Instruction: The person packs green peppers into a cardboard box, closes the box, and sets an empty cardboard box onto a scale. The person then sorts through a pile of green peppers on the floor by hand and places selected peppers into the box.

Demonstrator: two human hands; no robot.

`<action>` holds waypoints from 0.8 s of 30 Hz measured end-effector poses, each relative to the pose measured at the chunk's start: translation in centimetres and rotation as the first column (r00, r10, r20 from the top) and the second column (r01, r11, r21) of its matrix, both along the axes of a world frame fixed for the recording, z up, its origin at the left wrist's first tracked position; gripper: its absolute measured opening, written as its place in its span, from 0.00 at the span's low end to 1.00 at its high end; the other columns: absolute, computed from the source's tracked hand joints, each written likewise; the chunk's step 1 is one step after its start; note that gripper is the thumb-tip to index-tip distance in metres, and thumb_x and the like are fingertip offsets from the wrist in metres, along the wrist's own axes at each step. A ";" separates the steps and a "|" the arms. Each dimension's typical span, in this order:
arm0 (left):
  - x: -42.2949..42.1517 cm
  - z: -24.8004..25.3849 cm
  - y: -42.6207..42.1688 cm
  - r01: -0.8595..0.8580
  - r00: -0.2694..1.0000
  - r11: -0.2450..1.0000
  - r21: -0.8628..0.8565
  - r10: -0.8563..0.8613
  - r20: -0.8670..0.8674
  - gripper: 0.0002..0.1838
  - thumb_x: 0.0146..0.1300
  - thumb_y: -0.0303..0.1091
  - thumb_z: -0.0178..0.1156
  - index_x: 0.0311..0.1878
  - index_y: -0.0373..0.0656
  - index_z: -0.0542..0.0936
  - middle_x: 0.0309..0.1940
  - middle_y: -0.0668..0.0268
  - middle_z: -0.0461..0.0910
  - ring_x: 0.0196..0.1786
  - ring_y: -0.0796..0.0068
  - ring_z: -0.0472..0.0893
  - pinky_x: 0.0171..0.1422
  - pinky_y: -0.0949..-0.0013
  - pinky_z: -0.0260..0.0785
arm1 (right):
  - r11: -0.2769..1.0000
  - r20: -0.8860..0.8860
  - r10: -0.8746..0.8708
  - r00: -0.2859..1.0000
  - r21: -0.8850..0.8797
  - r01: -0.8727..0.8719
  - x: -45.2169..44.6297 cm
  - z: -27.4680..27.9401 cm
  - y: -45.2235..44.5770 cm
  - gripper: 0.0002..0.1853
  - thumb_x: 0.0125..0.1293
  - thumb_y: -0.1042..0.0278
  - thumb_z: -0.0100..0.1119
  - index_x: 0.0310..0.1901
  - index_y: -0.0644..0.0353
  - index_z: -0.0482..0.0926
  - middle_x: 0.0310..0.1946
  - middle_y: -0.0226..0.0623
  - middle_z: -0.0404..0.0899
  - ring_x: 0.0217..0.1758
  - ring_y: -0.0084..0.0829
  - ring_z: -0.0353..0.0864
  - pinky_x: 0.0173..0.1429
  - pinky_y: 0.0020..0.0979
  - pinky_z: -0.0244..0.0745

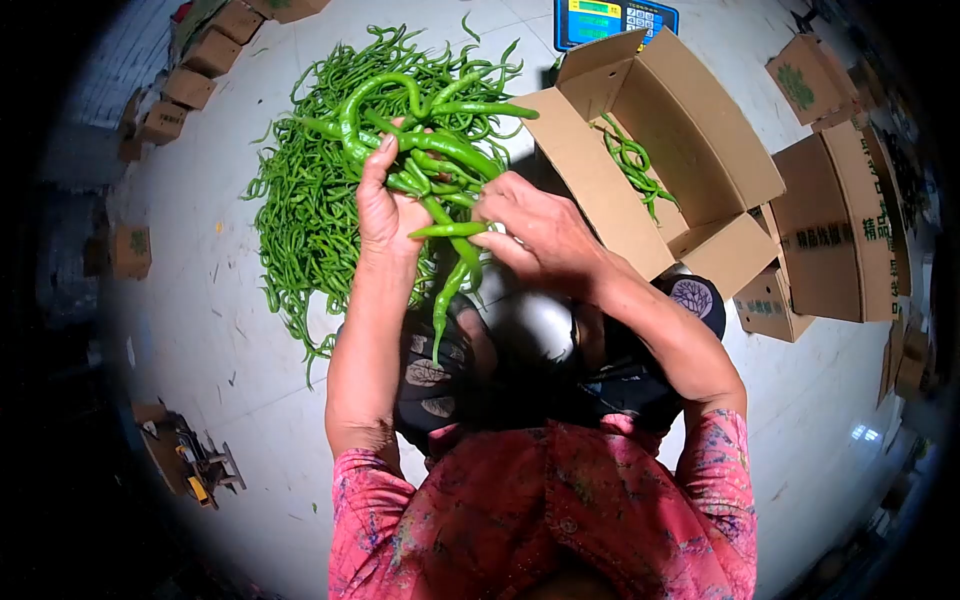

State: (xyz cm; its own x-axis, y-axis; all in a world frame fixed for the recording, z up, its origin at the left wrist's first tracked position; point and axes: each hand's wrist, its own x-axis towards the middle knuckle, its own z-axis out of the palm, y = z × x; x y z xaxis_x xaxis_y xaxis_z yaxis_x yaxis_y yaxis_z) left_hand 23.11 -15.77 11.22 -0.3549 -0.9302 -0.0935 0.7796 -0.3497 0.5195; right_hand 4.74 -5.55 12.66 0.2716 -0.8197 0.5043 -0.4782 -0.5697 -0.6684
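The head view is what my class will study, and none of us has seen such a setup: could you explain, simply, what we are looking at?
There is no robot here. A person wears one camera on the head, looking down at two bare hands. The left hand holds a bunch of long green peppers; the right hand is at the bunch's side, though whether it grips one is hard to tell. A large heap of similar peppers lies on the pale floor. To the right, an open cardboard box contains a few more. Behind it is a blue device with keys.
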 end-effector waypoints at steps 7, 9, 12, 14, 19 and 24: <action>0.3 0.5 0.2 -0.027 1.000 1.000 -0.016 0.027 0.003 0.16 0.64 0.32 0.59 0.54 0.39 0.76 0.45 0.57 0.81 0.47 0.63 0.81 0.51 0.58 0.77 | 0.874 0.357 -0.160 0.920 0.484 -0.036 -5.2 4.5 1.1 0.08 0.68 0.65 0.56 0.43 0.60 0.75 0.27 0.27 0.75 0.27 0.16 0.71 0.29 0.23 0.66; 0.4 0.9 0.5 -0.050 0.997 0.998 -0.039 0.052 0.053 0.16 0.63 0.31 0.59 0.54 0.40 0.75 0.44 0.58 0.81 0.47 0.64 0.81 0.54 0.58 0.77 | 0.894 0.500 -0.287 0.817 0.446 0.040 -8.2 4.3 0.2 0.07 0.70 0.64 0.55 0.44 0.57 0.77 0.29 0.23 0.76 0.27 0.13 0.69 0.29 0.20 0.64; 0.6 1.1 0.7 -0.005 0.999 0.999 -0.053 0.008 0.051 0.18 0.62 0.29 0.60 0.55 0.39 0.74 0.44 0.59 0.81 0.49 0.65 0.81 0.56 0.58 0.77 | 0.872 0.475 -0.419 0.774 0.448 0.198 -12.6 3.5 -0.6 0.09 0.71 0.62 0.55 0.46 0.56 0.77 0.31 0.23 0.76 0.27 0.13 0.66 0.31 0.18 0.62; 0.6 1.3 0.8 0.032 0.998 0.998 -0.054 -0.029 0.053 0.19 0.61 0.27 0.62 0.56 0.39 0.74 0.44 0.59 0.81 0.49 0.66 0.81 0.56 0.59 0.78 | 0.861 0.502 -0.461 0.732 0.453 0.231 -14.2 2.8 -0.6 0.09 0.71 0.61 0.56 0.45 0.57 0.78 0.30 0.22 0.75 0.28 0.14 0.66 0.33 0.18 0.63; -0.1 1.9 1.3 0.064 0.995 0.996 -0.068 -0.058 0.085 0.20 0.59 0.25 0.63 0.56 0.38 0.73 0.45 0.59 0.80 0.48 0.66 0.81 0.57 0.61 0.77 | 0.714 0.142 -0.699 0.701 0.189 0.674 -15.1 1.1 -1.0 0.10 0.66 0.65 0.61 0.47 0.58 0.81 0.39 0.33 0.82 0.40 0.24 0.80 0.44 0.27 0.77; -0.9 2.0 1.8 0.105 0.984 0.992 -0.072 -0.094 0.149 0.22 0.58 0.25 0.64 0.56 0.37 0.73 0.45 0.58 0.79 0.49 0.65 0.80 0.59 0.61 0.76 | 0.846 0.088 -0.533 0.842 0.057 0.530 -9.9 2.7 -0.6 0.13 0.62 0.65 0.64 0.47 0.60 0.82 0.42 0.39 0.82 0.38 0.29 0.81 0.43 0.30 0.78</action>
State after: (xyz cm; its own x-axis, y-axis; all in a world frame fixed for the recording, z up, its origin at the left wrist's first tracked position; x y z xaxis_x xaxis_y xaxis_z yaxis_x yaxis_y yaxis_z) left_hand 22.18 -14.02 13.20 -0.4343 -0.8974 -0.0780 0.6573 -0.3749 0.6538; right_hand -5.14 -6.11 15.34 -0.2582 -0.8390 0.4790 -0.6347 -0.2265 -0.7388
